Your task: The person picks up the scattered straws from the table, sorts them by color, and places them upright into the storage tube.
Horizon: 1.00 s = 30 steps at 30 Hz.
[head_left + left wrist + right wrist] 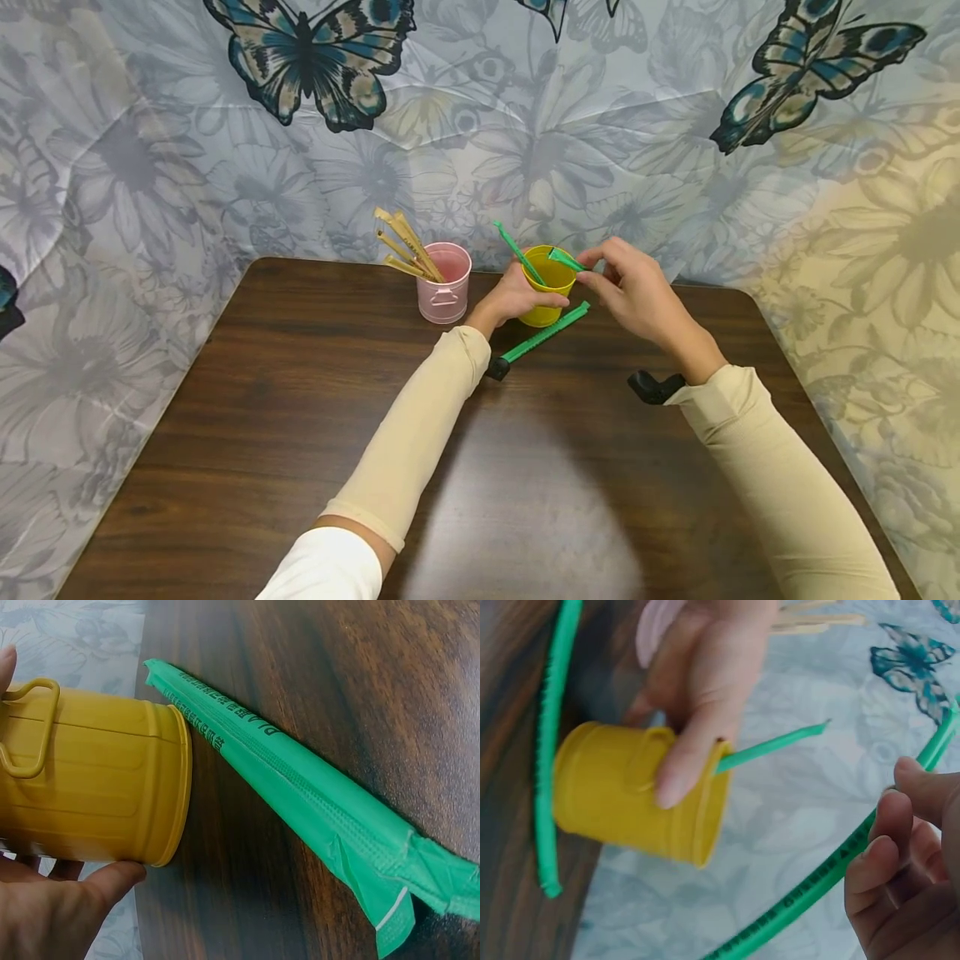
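My left hand (517, 293) grips a small yellow bucket (542, 317) by its side, thumb across the wall in the right wrist view. Inside stands a green-wrapped straw (517, 250), leaning left out over the rim. With thumb and fingertips, my right hand (637, 287) pinches another green-wrapped straw (802, 896) at the bucket's right; in the head view its end overlaps the bucket's mouth. A third green-wrapped straw (292, 787) lies on the table beside the bucket's base, printed with dark lettering.
Left of the yellow bucket stands a pink bucket (442, 302) with several tan-wrapped straws (408, 242) leaning left. Both buckets are near the back edge of the dark wooden table (300, 417). Behind it hangs a butterfly-patterned cloth (480, 125).
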Each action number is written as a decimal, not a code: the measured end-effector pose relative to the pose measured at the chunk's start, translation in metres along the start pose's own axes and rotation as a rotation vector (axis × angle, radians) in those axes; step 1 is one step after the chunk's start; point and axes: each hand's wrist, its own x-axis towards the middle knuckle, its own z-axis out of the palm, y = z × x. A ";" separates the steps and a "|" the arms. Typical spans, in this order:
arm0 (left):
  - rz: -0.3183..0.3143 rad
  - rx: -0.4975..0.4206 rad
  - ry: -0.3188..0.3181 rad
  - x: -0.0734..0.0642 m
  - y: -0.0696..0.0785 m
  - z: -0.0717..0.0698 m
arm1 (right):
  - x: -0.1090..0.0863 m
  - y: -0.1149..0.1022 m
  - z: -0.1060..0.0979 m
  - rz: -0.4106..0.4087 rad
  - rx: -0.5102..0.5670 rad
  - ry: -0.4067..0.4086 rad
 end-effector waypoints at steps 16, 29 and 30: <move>-0.057 0.031 -0.003 0.011 -0.022 -0.002 | 0.041 -0.025 0.011 -0.005 0.125 0.162; -0.066 0.038 0.017 0.001 0.000 0.000 | 0.051 -0.007 0.044 0.106 0.139 0.011; -0.070 0.051 0.015 0.002 0.000 0.000 | 0.050 -0.005 0.046 0.117 0.141 0.003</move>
